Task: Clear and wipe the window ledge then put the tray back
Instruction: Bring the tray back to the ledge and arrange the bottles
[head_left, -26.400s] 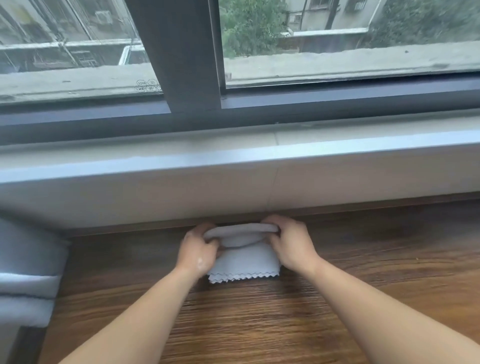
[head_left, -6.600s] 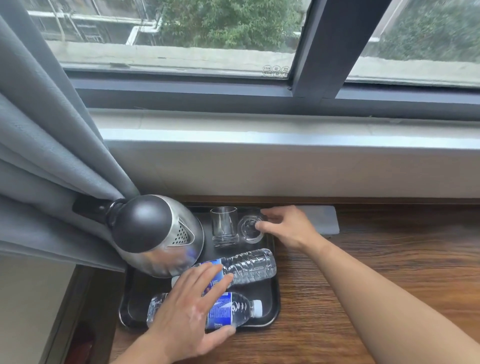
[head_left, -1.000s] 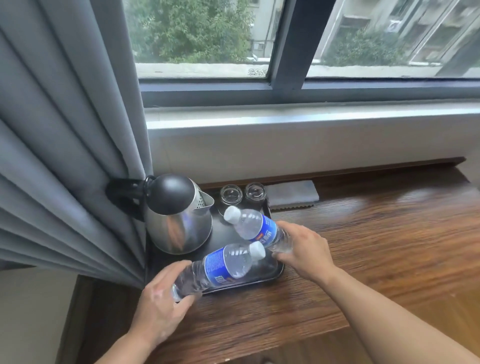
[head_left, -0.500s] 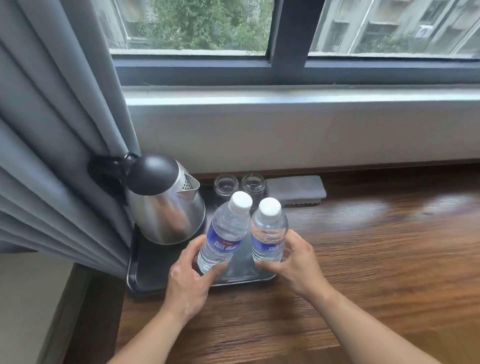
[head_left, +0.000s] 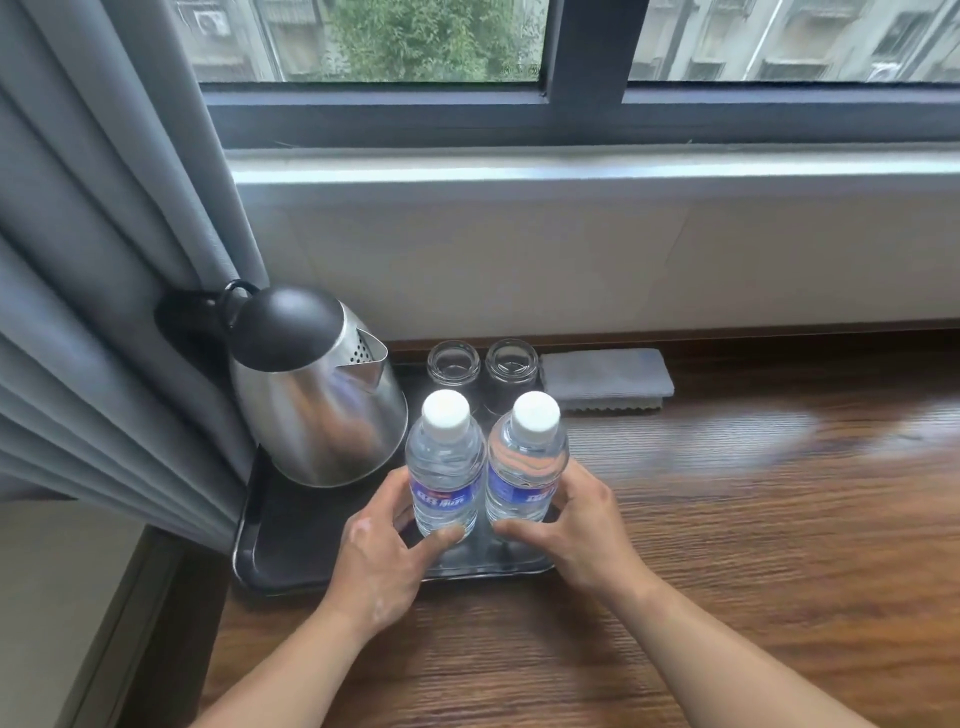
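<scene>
Head view: both water bottles, lying flat seconds ago, now stand on the tray beside the kettle, left hand and right hand each apparently clasping one; restocking looks nearly complete.

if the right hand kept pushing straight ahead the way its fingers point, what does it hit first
The right hand already wraps the right bottle. Beyond that, probably the right glass, though depth is unclear.

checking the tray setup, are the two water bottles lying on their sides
No, both water bottles stand upright on the black tray, white caps up, one in the left hand and one in the right hand.
</scene>
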